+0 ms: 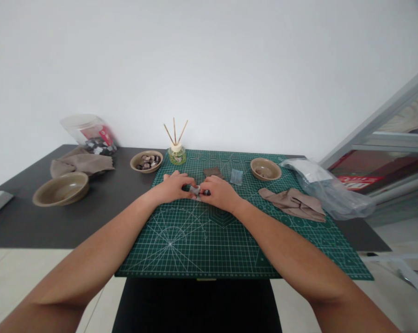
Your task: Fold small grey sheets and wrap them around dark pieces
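Over the middle of the green cutting mat (184, 236), both my hands meet at a small pale grey, crumpled piece (195, 190), perhaps cloth or wrapper. My left hand (174, 187) pinches it from the left, fingers closed. From the other side my right hand (220, 192) grips it, also closed. Something dark shows beside the fingertips, too small to name. Just behind the right hand lies a flat brown square (213, 172). A small clear bluish packet (236, 176) rests to its right.
A bowl of dark discs (146, 162) and a reed diffuser (177, 153) stand behind my left hand. Farther left are a large bowl (61, 189), a brown cloth (82, 163) and a clear jar (90, 132). Rightward sit another bowl (265, 169), a cloth (294, 203) and a plastic bag (330, 189).
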The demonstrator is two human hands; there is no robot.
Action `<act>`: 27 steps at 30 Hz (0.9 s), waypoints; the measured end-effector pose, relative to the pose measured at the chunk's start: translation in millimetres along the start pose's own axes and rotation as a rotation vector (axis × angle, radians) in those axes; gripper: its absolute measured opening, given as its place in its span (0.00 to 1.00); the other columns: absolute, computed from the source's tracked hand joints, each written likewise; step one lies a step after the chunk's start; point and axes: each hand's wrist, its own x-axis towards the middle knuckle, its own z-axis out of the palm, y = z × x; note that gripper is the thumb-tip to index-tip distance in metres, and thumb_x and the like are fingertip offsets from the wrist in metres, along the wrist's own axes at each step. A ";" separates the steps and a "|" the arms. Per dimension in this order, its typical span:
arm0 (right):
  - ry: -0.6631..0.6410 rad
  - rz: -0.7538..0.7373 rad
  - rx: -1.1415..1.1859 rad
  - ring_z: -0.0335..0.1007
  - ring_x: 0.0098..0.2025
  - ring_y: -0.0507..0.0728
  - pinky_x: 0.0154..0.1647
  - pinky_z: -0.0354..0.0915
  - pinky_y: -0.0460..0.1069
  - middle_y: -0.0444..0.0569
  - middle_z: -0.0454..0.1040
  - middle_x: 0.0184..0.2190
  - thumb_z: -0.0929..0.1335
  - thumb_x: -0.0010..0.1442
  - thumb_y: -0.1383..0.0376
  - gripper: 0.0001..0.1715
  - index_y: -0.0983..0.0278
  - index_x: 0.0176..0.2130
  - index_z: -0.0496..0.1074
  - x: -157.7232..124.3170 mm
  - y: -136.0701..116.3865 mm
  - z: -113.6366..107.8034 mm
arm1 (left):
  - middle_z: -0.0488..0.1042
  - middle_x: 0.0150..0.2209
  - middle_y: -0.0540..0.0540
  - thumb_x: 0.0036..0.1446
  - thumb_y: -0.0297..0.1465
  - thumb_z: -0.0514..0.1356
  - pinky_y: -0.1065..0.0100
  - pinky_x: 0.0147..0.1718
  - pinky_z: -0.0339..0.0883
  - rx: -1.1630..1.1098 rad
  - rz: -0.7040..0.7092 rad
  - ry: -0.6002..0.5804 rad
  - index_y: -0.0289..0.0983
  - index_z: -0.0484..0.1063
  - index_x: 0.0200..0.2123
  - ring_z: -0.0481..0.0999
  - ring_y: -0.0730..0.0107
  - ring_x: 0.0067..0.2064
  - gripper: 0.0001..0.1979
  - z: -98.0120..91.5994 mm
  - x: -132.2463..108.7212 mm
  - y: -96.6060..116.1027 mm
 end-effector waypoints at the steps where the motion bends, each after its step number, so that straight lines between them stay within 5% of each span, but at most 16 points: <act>1: 0.006 0.005 0.001 0.67 0.43 0.57 0.47 0.60 0.51 0.50 0.75 0.37 0.74 0.64 0.63 0.07 0.64 0.34 0.78 0.8 0.0 1.2 | 0.75 0.44 0.44 0.59 0.48 0.65 0.58 0.46 0.50 0.004 -0.001 -0.003 0.44 0.79 0.46 0.65 0.48 0.52 0.18 0.0 0.2 0.2; 27: 0.043 -0.019 0.107 0.67 0.41 0.56 0.47 0.60 0.50 0.47 0.72 0.35 0.75 0.62 0.67 0.07 0.64 0.32 0.77 5.3 0.4 6.4 | 0.74 0.46 0.46 0.60 0.45 0.66 0.59 0.45 0.50 0.025 0.014 0.006 0.43 0.79 0.44 0.64 0.51 0.52 0.14 -1.1 -0.5 1.7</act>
